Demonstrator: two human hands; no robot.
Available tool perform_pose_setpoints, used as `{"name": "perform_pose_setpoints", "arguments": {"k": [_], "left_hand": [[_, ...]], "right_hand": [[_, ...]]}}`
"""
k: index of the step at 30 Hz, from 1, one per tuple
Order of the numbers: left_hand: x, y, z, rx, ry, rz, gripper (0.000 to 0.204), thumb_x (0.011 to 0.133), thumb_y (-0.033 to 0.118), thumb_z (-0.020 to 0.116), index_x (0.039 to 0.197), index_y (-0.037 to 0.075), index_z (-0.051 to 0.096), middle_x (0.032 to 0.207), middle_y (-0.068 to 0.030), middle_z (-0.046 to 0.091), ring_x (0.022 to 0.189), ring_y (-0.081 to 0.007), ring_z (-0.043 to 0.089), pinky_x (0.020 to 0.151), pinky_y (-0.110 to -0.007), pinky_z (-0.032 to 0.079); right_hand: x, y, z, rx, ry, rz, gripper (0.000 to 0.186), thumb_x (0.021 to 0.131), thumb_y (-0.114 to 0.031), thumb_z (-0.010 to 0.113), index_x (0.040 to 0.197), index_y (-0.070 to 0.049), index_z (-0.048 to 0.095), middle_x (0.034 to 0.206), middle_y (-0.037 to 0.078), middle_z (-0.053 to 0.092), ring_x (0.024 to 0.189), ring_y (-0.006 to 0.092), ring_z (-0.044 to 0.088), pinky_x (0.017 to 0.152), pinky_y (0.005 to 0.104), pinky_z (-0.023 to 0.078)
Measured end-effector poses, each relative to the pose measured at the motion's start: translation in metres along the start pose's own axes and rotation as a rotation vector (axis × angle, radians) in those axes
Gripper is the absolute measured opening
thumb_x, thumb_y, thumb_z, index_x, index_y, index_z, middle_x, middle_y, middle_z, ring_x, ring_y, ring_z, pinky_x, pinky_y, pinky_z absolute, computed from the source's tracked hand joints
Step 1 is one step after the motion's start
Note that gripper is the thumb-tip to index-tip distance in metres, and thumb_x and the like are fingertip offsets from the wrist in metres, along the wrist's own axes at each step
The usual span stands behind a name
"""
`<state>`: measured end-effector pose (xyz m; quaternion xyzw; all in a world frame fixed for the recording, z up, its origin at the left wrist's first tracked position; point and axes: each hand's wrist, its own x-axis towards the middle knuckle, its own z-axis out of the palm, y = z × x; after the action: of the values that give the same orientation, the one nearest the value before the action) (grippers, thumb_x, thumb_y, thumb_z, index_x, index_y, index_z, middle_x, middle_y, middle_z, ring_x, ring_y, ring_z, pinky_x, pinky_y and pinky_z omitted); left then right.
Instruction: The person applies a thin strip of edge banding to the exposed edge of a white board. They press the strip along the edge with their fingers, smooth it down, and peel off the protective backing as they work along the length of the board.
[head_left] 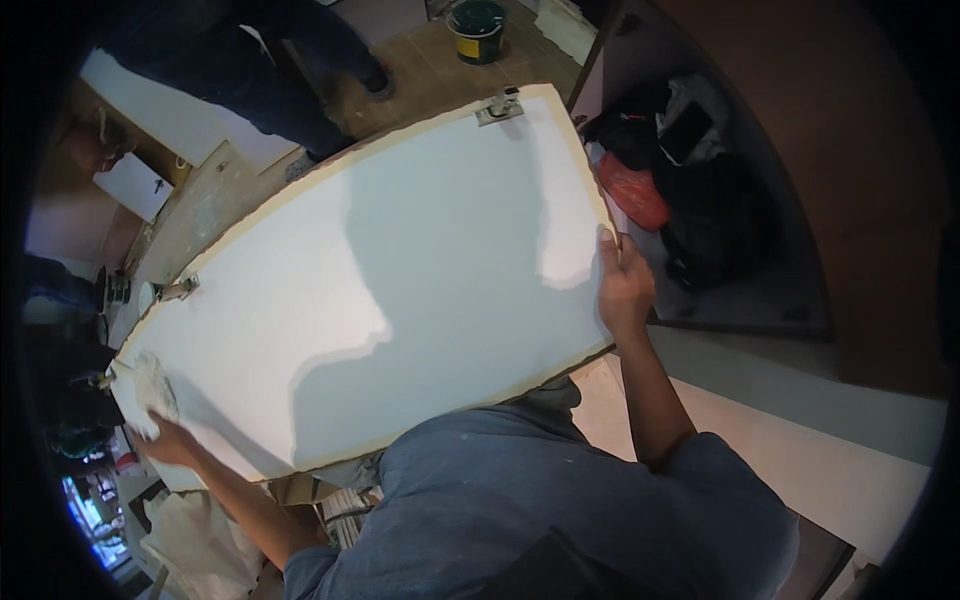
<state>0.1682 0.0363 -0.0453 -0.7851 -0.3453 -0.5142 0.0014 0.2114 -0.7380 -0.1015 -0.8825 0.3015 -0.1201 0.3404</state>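
Head view, looking down: a large white panel (450,250) with tan borders spans the space between both hands. The right hand (627,290) pinches its right edge, thumb on top. The left hand (172,440) is at the left end, against a crumpled pale cloth (153,385); whether its fingers pinch anything, I cannot tell. Two hinges (500,108) sit along the far edge; brown floor (425,75) stretches beyond, to a green bucket (477,32). A red bag (632,190) lies near the right edge.
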Motion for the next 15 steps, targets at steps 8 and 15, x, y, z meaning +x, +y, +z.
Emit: {"name": "perform_pose_setpoints", "arguments": {"k": [8, 15], "left_hand": [[-0.125, 0.451, 0.008, -0.795, -0.908, 0.654, 0.062, 0.097, 0.023, 0.081, 0.153, 0.01, 0.06, 0.155, -0.0175, 0.06, 0.145, -0.034, 0.055, 0.122, -0.045, 0.041], [-0.22, 0.578, 0.009, -0.872, -0.969, 0.901, 0.063, 0.09, 0.04, 0.086, 0.137, 0.001, 0.07, 0.138, -0.0231, 0.068, 0.129, -0.0396, 0.066, 0.11, -0.045, 0.05]], "right_hand": [[0.049, -0.001, -0.019, 0.135, -0.336, -0.04, 0.054, 0.111, -0.047, 0.055, 0.131, 0.001, 0.069, 0.123, 0.028, 0.073, 0.117, 0.0444, 0.068, 0.104, 0.0466, 0.051], [0.07, 0.026, -0.094, 0.194, -0.321, -0.102, 0.036, 0.109, -0.026, 0.064, 0.134, -0.001, 0.071, 0.112, 0.015, 0.075, 0.1, 0.0204, 0.07, 0.096, 0.0337, 0.053]]}}
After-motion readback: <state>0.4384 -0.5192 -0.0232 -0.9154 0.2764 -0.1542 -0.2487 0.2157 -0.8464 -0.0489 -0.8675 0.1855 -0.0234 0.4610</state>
